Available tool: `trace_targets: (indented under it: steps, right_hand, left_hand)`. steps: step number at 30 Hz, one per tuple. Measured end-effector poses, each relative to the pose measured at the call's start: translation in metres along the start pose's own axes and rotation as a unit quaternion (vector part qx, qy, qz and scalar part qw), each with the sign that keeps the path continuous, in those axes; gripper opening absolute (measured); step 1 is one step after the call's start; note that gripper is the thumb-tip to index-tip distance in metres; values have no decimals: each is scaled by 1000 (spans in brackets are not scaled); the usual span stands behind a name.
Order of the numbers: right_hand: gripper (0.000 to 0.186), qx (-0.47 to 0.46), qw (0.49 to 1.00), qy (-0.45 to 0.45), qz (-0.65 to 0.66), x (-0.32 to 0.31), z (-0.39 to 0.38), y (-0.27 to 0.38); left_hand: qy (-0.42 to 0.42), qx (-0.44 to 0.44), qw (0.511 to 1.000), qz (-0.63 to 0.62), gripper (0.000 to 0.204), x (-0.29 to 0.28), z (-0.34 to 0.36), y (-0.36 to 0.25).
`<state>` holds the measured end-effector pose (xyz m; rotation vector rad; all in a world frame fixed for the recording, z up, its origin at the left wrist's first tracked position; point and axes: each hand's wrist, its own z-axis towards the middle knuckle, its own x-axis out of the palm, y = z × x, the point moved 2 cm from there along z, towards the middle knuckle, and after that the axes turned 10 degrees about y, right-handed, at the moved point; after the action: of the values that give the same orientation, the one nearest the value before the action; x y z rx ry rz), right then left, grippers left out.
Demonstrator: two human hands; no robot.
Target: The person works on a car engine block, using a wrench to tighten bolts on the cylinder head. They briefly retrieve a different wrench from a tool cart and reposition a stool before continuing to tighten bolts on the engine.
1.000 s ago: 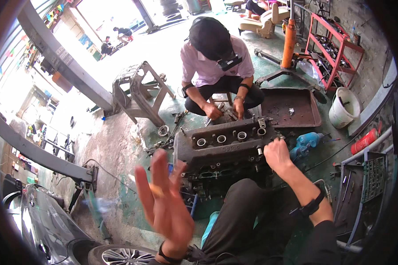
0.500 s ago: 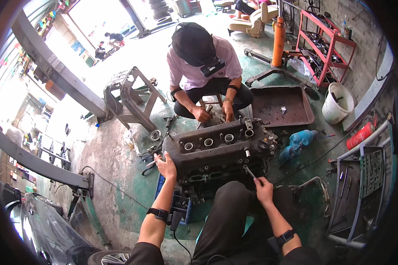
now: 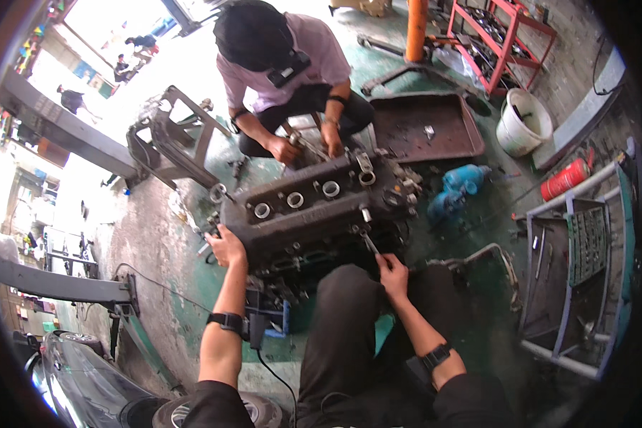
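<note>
Before my knees sits a dark engine [image 3: 303, 222] with a row of round holes along its valve cover. My left hand [image 3: 227, 247] lies against its left end, fingers stretched out and apart. In my right hand [image 3: 393, 277] is the handle of a metal wrench [image 3: 371, 245], fingers closed round it. The wrench's far end meets the near right edge of the cover, by a bolt; its exact seating is too small to tell. Across the engine a squatting person [image 3: 285, 78] holds a metal part [image 3: 305, 145] in both hands.
A brown drip tray [image 3: 424, 132] lies behind the engine, with a white bucket [image 3: 522, 123] beside it. Blue bottles [image 3: 458, 191], a red fire extinguisher [image 3: 566, 178] and a tool rack [image 3: 578, 264] stand at right. A grey stand [image 3: 171, 143] is at far left.
The whole view has swung, so the scene sits further left and higher. My left hand stays on the engine's end. The right hand keeps the wrench at the same edge of the cover.
</note>
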<state>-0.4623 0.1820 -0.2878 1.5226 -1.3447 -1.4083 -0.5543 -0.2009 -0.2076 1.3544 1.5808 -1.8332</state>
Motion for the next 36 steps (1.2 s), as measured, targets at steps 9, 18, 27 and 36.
trace_targets:
  steps: [9, 18, 27, 36]
  right_hand:
    - [24, -15, 1000, -14, 6, -3, 1, 16]
    - [28, 48, 998, -6, -48, -1, 5, -4]
    - [30, -32, 996, 74, -44, -9, 26, -30]
    - [26, -234, 935, 128, -234, -64, 71, -4]
  left_hand:
    - [8, -11, 999, 48, 71, -1, 0, -3]
    - [18, 9, 1000, 22, 60, -4, -4, -3]
    - [-12, 18, 999, 37, 62, -5, -11, -4]
    - [-19, 27, 999, -29, 59, -1, -12, -1]
